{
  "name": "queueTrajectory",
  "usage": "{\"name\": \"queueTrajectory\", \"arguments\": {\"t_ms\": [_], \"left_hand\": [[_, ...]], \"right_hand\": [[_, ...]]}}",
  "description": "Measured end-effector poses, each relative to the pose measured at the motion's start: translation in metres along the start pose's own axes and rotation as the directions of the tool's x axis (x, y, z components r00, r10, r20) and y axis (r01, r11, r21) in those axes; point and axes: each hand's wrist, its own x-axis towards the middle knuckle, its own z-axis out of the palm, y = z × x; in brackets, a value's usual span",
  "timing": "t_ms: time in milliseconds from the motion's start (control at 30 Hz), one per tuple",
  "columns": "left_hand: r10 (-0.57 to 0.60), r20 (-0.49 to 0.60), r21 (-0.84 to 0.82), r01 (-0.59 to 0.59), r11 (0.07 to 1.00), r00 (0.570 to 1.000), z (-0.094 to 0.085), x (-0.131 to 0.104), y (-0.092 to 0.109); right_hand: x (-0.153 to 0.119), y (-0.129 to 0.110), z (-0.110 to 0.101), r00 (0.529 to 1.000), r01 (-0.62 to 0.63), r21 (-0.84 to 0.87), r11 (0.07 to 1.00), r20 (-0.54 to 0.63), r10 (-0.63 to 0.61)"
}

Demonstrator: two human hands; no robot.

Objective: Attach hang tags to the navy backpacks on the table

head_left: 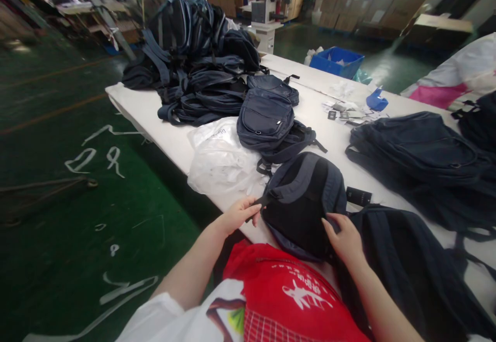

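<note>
A dark navy backpack (pixel 306 207) lies in front of me at the table's edge, its padded back and shoulder straps facing up. My left hand (pixel 242 212) pinches a black strap (pixel 267 199) at the pack's left side. On the other side, my right hand (pixel 344 233) rests at the pack's right edge by the strap, thumb and fingers bent around something I cannot make out. A black hang tag (pixel 358 196) lies just beyond the right hand. Another dark backpack (pixel 406 259) lies against this one on the right.
A backpack (pixel 265 117) and clear plastic bags (pixel 225 161) lie beyond on the white table (pixel 321 94). Piled backpacks (pixel 194 32) stand at the far left, more backpacks (pixel 418 151) at right. Loose tags (pixel 349 112), a blue bin (pixel 336 63) and a person's sleeve (pixel 465 68) are farther back.
</note>
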Motion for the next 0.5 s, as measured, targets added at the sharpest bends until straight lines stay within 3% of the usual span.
{"name": "queueTrajectory", "arguments": {"t_ms": [67, 100, 133, 167, 233, 300, 400, 500], "left_hand": [[0.039, 0.05, -0.049, -0.037, 0.998, 0.998, 0.02, 0.003, 0.007], [0.055, 0.082, -0.062, -0.05, 0.997, 0.995, 0.03, 0.006, 0.009], [0.071, 0.112, -0.063, -0.065, 0.996, 0.991, 0.04, 0.009, 0.01], [0.09, 0.135, -0.045, -0.085, 0.995, 0.987, 0.049, 0.012, 0.011], [0.136, 0.116, 0.035, -0.141, 0.989, 0.984, 0.061, 0.017, 0.014], [0.199, -0.001, 0.116, -0.198, 0.973, 0.98, 0.066, 0.021, 0.016], [0.27, -0.191, 0.183, -0.236, 0.954, 0.944, 0.065, 0.026, 0.021], [0.281, -0.23, 0.27, -0.216, 0.938, 0.932, 0.063, 0.028, 0.025]], "right_hand": [[-0.002, -0.044, 0.01, 0.958, -0.15, 0.385, 0.911, 0.286, 0.037], [-0.003, -0.066, 0.017, 0.893, -0.269, 0.548, 0.792, 0.451, -0.009], [-0.002, -0.086, 0.024, 0.847, -0.374, 0.675, 0.636, 0.528, -0.062], [0.0, -0.105, 0.03, 0.828, -0.442, 0.752, 0.488, 0.551, -0.1], [0.011, -0.133, 0.035, 0.858, -0.47, 0.85, 0.239, 0.504, -0.105], [0.027, -0.15, 0.029, 0.897, -0.432, 0.898, 0.088, 0.438, -0.066], [0.049, -0.162, 0.01, 0.917, -0.398, 0.917, 0.004, 0.398, -0.029], [0.055, -0.164, -0.002, 0.926, -0.378, 0.925, -0.02, 0.378, -0.02]]}}
